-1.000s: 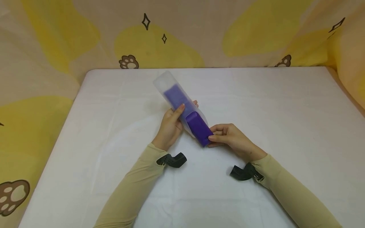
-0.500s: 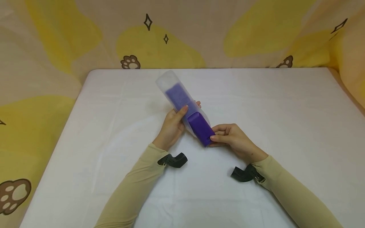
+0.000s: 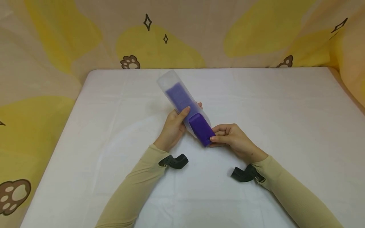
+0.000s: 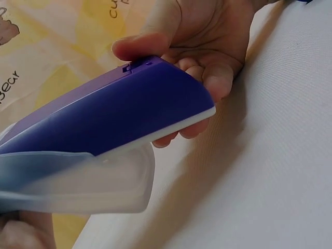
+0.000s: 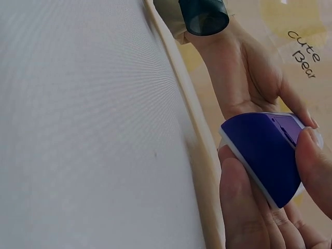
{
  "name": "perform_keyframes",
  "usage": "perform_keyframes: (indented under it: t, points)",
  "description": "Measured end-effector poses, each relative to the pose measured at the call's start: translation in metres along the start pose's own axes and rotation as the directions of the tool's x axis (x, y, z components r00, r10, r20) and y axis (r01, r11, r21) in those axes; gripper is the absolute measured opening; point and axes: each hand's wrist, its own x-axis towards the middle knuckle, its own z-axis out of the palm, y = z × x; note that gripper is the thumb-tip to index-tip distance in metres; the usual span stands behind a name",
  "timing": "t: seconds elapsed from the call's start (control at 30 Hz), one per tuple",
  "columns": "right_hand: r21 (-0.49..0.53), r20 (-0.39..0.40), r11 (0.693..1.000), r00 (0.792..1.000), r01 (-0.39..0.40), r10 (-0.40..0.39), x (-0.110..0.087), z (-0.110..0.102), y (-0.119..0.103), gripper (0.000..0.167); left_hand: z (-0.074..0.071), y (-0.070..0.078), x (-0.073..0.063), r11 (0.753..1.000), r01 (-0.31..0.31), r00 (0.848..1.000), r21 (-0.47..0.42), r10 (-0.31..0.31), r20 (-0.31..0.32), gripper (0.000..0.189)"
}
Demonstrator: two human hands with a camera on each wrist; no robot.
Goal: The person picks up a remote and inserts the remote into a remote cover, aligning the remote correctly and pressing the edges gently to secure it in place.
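Observation:
A long translucent case (image 3: 167, 79) is tilted above the white table, its far end pointing up and left. Inside it and out of its near end runs a long purple handheld item (image 3: 201, 129) with a white underside edge; its exact kind cannot be told. My left hand (image 3: 172, 128) grips the case around its middle, thumb on top and fingers behind. With thumb and fingers, my right hand (image 3: 235, 138) pinches the item's bare purple end. In the left wrist view, the purple body (image 4: 114, 109) lies within the open mouth of the case (image 4: 119, 187).
A white cloth covers the table (image 3: 271, 104). Behind and to the left hangs a yellow and beige curtain (image 3: 182, 34) with paw prints. Dark wrist mounts (image 3: 176, 161) sit at both sleeve cuffs.
My left hand and the case have shifted slightly toward the right hand. The right hand keeps its pinch on the purple item and has barely moved.

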Motion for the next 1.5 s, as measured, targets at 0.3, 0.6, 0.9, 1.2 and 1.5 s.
perform_keyframes:
  t: [0.3,0.6,0.9,1.2,1.5]
  points:
    - [0.026,0.001,1.0,1.0,0.015,-0.016,0.0007,-0.0007,0.0018,0.018,0.0009,-0.0008,0.0004,1.0,0.0,1.0,-0.021,0.0,-0.022,0.037]
    - [0.058,0.006,0.998,1.0,0.03,-0.03,0.0015,-0.0015,0.0037,0.013,0.0017,-0.0016,-0.0004,1.0,-0.008,1.0,-0.022,0.007,-0.023,0.038]
    - [0.069,0.0,0.997,1.0,0.024,-0.024,0.0008,-0.0015,0.0028,0.012,0.0034,-0.0018,-0.0013,1.0,0.0,1.0,-0.02,0.0,-0.015,0.039]
    - [0.076,-0.019,0.997,1.0,0.02,-0.018,0.0015,-0.0008,0.0026,0.011,0.0033,-0.0019,-0.0018,1.0,0.01,1.0,-0.006,-0.01,-0.002,0.04]
    - [0.069,0.02,0.997,0.999,0.024,-0.025,0.0015,-0.004,0.0039,0.008,0.0031,-0.0014,0.0003,0.998,0.021,0.998,-0.051,-0.024,-0.059,0.039]
